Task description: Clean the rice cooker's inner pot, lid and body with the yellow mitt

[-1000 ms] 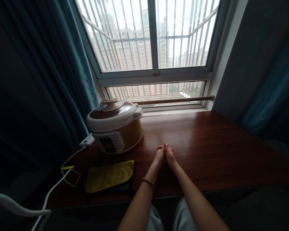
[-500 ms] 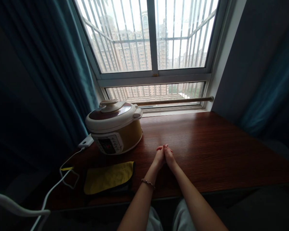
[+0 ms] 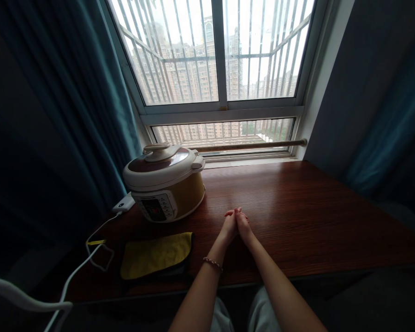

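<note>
My left hand and my right hand are clasped together on the dark red-brown wooden table. The fingers look interlaced and closed, with no object visible in them. A braided bracelet circles my left wrist. To the left of my hands lies a folded yellow cloth with a dark edge. Behind the cloth stands an electric pressure cooker, white and gold, its lid on and its control panel facing me. Neither hand touches the cooker or the cloth.
A white power strip sits left of the cooker, with a white cable running down from it and a yellow tie on the cable. Beyond the table is a barred window with a horizontal rod. Blue curtains hang at both sides.
</note>
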{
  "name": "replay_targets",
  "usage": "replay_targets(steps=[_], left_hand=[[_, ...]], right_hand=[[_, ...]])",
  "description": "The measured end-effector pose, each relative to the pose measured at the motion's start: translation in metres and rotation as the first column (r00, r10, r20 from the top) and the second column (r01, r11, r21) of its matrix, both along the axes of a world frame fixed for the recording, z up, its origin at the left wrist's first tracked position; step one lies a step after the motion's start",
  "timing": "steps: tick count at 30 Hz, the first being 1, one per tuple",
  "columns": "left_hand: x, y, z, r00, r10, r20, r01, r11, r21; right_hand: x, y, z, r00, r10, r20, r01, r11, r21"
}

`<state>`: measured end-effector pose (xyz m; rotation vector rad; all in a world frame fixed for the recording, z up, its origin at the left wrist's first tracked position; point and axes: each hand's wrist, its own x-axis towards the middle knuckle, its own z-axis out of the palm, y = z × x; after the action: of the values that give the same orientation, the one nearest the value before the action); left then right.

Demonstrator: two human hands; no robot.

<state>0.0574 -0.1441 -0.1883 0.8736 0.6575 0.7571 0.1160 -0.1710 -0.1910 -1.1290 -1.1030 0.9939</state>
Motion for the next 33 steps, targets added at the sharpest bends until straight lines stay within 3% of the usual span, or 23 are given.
replay_targets(steps=[14, 33], left_hand=[[-0.0001, 0.0010, -0.0024, 1.000, 0.001, 0.012, -0.001, 1.000, -0.011], [-0.0006, -0.0033, 0.0057, 1.000, 0.007, 0.004, -0.007, 1.000, -0.008]], right_hand=[[0.0005, 0.0020, -0.0022, 1.000, -0.009, 0.015, 0.009, 1.000, 0.008], [0.0007, 0.0007, -0.0030, 1.000, -0.007, 0.026, 0.006, 1.000, 0.030]])
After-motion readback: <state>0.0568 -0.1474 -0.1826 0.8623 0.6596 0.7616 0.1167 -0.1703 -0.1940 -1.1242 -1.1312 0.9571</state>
